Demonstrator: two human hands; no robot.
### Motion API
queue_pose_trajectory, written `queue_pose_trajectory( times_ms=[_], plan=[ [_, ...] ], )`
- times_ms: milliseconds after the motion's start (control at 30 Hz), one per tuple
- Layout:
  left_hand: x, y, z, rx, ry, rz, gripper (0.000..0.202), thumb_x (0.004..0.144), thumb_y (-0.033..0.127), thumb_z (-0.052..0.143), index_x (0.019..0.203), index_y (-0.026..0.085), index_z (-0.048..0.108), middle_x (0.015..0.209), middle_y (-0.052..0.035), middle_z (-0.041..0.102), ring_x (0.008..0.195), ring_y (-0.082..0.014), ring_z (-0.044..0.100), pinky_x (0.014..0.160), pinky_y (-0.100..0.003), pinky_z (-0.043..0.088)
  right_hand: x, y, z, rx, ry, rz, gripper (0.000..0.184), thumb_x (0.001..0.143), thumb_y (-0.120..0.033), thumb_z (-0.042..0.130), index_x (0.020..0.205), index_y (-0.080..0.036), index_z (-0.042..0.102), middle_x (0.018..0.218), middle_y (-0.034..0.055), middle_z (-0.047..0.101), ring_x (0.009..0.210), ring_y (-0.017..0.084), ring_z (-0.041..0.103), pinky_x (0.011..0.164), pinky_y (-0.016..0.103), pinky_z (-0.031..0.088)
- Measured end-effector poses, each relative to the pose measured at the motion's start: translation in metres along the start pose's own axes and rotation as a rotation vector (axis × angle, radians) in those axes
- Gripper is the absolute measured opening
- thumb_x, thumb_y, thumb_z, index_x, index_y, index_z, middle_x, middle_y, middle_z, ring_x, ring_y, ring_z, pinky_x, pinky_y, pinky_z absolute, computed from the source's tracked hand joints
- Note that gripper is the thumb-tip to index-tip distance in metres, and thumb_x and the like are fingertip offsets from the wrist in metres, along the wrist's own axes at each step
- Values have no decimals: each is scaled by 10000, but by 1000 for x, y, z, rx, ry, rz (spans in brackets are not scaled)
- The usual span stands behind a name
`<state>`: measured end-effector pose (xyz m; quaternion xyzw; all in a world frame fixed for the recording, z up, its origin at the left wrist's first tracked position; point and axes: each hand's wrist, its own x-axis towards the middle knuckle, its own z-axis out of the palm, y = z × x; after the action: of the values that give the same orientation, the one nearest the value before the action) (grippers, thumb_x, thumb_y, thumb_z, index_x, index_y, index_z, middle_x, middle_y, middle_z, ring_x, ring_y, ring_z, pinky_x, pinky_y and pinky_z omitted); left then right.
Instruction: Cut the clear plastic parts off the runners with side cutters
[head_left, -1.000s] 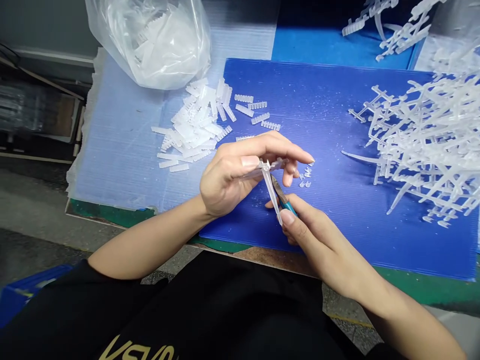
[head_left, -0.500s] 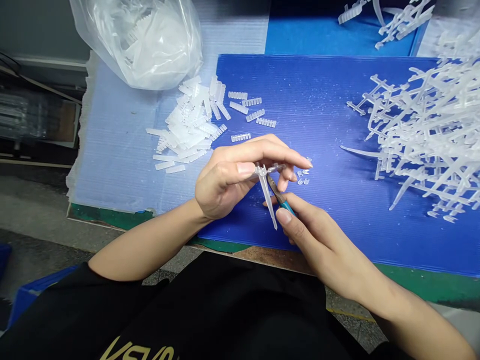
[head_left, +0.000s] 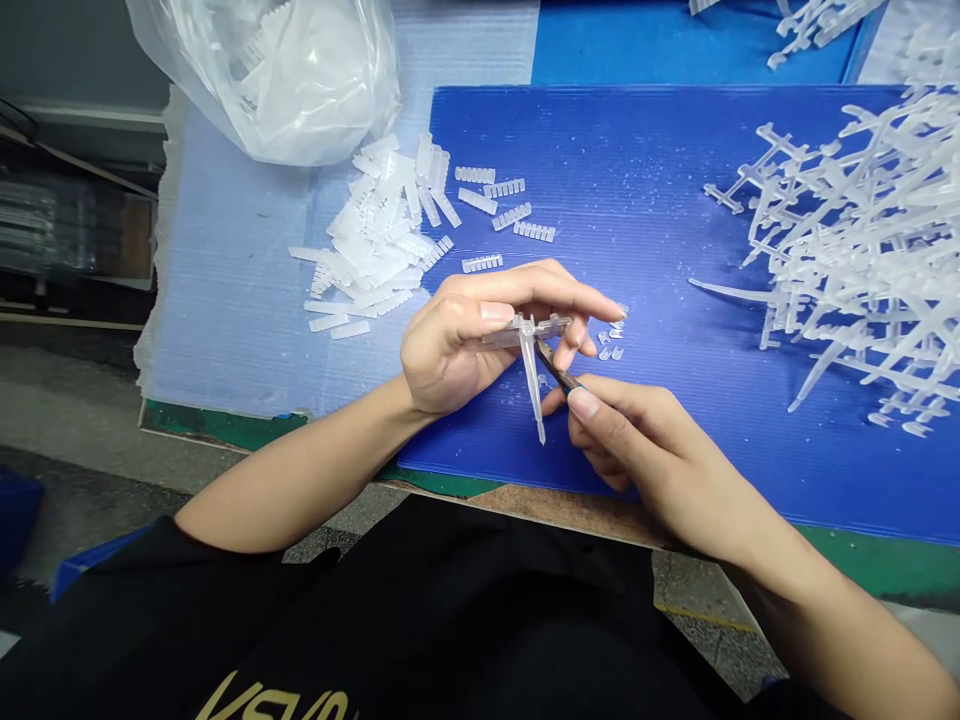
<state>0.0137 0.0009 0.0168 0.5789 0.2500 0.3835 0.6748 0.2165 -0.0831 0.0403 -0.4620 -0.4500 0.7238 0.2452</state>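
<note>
My left hand (head_left: 465, 335) pinches a clear plastic moulding with its sprue (head_left: 532, 385) between thumb and fingers. The tapered sprue stem points down toward me, and small parts branch off to both sides. My right hand (head_left: 622, 425) is closed round a pair of nippers (head_left: 556, 367), whose dark jaws touch or nearly touch the moulding just right of the stem. Most of the handle is hidden in the palm. Beyond the left fingertips, several tiny clear pieces (head_left: 611, 345) lie on the blue board (head_left: 652, 230).
A heap of translucent toothed strips (head_left: 382, 235) lies to the left, with several loose strips (head_left: 514, 215) beside it. Behind stands a plastic bag (head_left: 322, 90) holding white parts. A large tangle of sprued mouldings (head_left: 870, 240) covers the board's right side.
The right hand has shifted slightly right, and the nippers' blue handle is now mostly covered. The sprue stem has swung a little left. The whole view has shifted slightly.
</note>
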Motion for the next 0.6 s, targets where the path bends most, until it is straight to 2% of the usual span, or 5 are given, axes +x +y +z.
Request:
queue_pose_trajectory(
  times_ms=[133,267,400,500,600],
  plan=[
    [6,-17,-1,-14,56,-15,486,994,498,455,1152,228,826,970,-85,737,799,-228,717,893,-534,651,7,5,-2,-26,66,-2,484,1093,-641,510,870,-214,559,712,-51,340,569,108,289,513,300,246],
    [11,-26,-4,13,80,-7,470,975,484,484,1196,223,806,1007,-75,749,880,-241,735,1024,-541,630,5,3,-5,-55,93,22,463,1090,-636,527,890,-218,547,753,-39,396,610,109,344,533,284,290],
    [11,-24,-3,8,81,28,478,969,456,495,1241,204,797,1025,-62,754,913,-222,739,1091,-498,601,-4,-5,-7,-43,77,55,403,1108,-599,521,966,-229,591,812,-32,461,706,118,417,629,267,381],
    [8,-19,-1,57,55,-10,495,988,459,495,1286,182,776,1083,-73,760,909,-215,745,1064,-480,612,-7,-10,-7,-49,62,68,379,1115,-592,517,1016,-245,631,824,-36,505,738,118,451,680,263,410],
    [5,-14,0,168,41,-54,542,1027,526,465,1353,187,737,1096,-88,763,957,-243,761,1002,-471,627,-7,-12,-7,-65,35,68,359,1118,-583,518,1054,-262,663,834,-38,539,755,122,473,704,264,423]
  ],
)
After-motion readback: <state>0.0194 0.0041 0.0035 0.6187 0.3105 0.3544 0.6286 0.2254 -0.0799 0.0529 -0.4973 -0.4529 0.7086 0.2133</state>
